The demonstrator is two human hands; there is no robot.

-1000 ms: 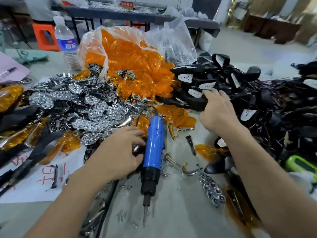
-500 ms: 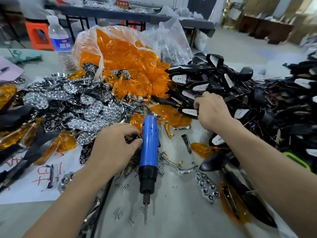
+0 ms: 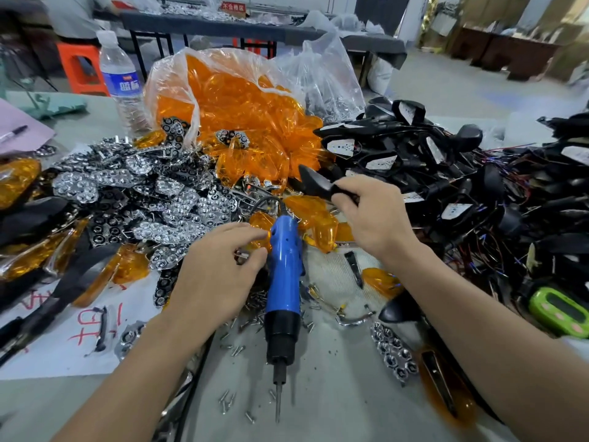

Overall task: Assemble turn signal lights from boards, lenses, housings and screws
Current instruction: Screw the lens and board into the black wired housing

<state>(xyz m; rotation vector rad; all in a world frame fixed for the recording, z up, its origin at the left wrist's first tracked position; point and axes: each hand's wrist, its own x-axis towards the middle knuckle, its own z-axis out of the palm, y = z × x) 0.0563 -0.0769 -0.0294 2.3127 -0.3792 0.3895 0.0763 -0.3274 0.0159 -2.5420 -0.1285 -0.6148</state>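
My right hand (image 3: 374, 218) grips a black pointed housing (image 3: 314, 183), lifted above the table in front of the heap of black housings with white boards and wires (image 3: 446, 173). My left hand (image 3: 216, 272) rests over small metal parts beside the blue electric screwdriver (image 3: 283, 282), its fingertips pinched near a small silver piece; what it holds I cannot make out. The screwdriver lies on the table, bit toward me. Chrome reflector pieces (image 3: 153, 199) are piled at the left. A clear bag of orange lenses (image 3: 242, 113) stands behind. Loose screws (image 3: 232, 349) lie around the screwdriver.
A water bottle (image 3: 122, 84) stands at the back left. A white paper with red writing (image 3: 79, 333) lies front left. A green device (image 3: 557, 311) sits at the right edge. Loose orange lenses (image 3: 444, 387) and a reflector (image 3: 393, 352) lie front right.
My right hand pulled a black housing out of the heap and lifted it toward the centre. My left hand stayed by the screwdriver, its fingers shifting over the small parts.
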